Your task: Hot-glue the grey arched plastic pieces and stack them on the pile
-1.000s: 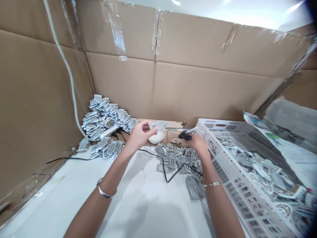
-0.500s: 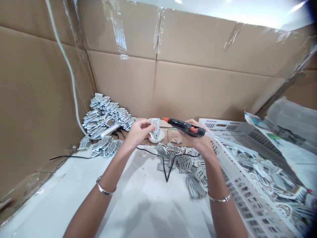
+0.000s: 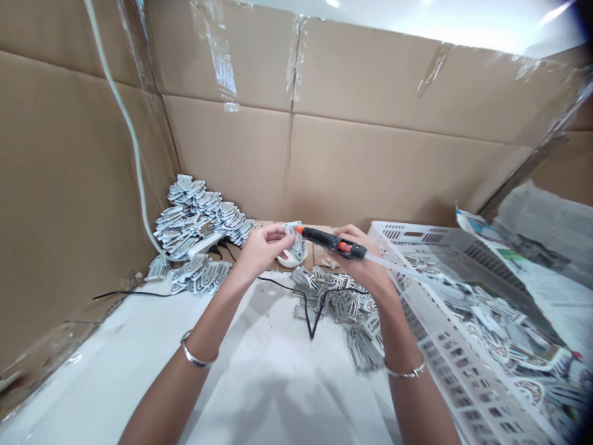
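Observation:
My left hand (image 3: pixel 259 248) pinches a small grey-and-white flat piece (image 3: pixel 293 233) and holds it upright above a white round dish (image 3: pixel 291 258). My right hand (image 3: pixel 365 262) grips a black glue gun (image 3: pixel 331 241) with an orange nozzle; a clear glue stick sticks out of its back end. The nozzle tip touches the piece in my left hand. A loose heap of the same grey pieces (image 3: pixel 343 306) lies under my right wrist. The gun's black cord (image 3: pixel 308 315) runs across the white table (image 3: pixel 259 383).
A stacked pile of grey pieces (image 3: pixel 197 219) sits in the back left corner beside a white cable (image 3: pixel 134 154). A white plastic crate (image 3: pixel 467 346) full of pieces stands at the right. Cardboard walls (image 3: pixel 361 167) enclose the back and left. Newspaper (image 3: pixel 532 272) lies at far right.
My right hand lifted the glue gun from the table and swung its nozzle left to the piece. My left hand turned the piece upright.

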A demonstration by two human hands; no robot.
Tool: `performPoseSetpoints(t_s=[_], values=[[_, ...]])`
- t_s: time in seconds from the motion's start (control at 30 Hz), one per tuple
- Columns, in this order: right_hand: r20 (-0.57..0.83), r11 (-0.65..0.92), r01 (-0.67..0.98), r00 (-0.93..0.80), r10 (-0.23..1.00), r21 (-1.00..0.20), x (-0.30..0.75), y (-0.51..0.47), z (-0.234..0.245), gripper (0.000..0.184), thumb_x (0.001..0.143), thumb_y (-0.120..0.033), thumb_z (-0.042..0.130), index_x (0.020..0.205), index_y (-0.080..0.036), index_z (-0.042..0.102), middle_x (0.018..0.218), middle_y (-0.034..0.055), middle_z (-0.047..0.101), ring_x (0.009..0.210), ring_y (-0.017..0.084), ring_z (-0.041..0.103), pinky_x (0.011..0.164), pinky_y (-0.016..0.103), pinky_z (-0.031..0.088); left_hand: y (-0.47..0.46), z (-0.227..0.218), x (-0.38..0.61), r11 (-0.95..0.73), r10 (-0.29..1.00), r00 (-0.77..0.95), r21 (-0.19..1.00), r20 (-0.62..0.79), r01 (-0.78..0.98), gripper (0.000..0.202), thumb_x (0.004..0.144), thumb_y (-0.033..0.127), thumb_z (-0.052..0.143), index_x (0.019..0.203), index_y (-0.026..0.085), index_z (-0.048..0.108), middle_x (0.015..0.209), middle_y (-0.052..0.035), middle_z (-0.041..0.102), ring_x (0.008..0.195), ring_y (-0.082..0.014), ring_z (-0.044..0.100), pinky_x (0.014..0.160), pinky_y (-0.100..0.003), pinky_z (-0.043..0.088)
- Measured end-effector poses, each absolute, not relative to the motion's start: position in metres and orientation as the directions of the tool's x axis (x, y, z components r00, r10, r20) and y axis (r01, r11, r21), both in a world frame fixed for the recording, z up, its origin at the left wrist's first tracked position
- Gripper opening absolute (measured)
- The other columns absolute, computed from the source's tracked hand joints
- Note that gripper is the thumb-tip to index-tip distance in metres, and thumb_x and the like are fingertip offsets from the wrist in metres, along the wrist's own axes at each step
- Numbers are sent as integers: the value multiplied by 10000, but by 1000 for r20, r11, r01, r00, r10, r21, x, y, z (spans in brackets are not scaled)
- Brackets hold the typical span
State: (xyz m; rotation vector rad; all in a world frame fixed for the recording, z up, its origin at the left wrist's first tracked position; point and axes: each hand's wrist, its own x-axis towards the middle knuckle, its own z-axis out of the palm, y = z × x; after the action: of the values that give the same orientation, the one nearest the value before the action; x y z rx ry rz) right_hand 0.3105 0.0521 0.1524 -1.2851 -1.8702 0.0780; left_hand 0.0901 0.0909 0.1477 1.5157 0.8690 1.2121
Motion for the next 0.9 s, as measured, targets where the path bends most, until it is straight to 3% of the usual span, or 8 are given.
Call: performPoseSetpoints(t_s=[0.6, 0.9], values=[[624, 455, 793, -124, 771, -406, 310, 53, 152, 100, 784, -219, 556, 696, -215, 604, 897, 33, 654, 792, 160, 579, 687, 291, 416, 87, 150, 90, -293, 918, 264, 955, 294, -43, 217, 764, 333, 720, 861, 140, 700, 838, -68, 717, 706, -152, 644, 568, -243, 529], [640, 446, 799, -102, 762, -404, 307, 51, 152, 119, 801, -266, 572, 692, -220, 585, 908, 33, 636, 829, 175, 573, 719, 295, 434, 88, 150, 90, -310, 919, 248, 950, 305, -20, 223, 763, 345, 714, 862, 146, 696, 827, -62, 723, 682, -150, 644, 539, -237, 519]])
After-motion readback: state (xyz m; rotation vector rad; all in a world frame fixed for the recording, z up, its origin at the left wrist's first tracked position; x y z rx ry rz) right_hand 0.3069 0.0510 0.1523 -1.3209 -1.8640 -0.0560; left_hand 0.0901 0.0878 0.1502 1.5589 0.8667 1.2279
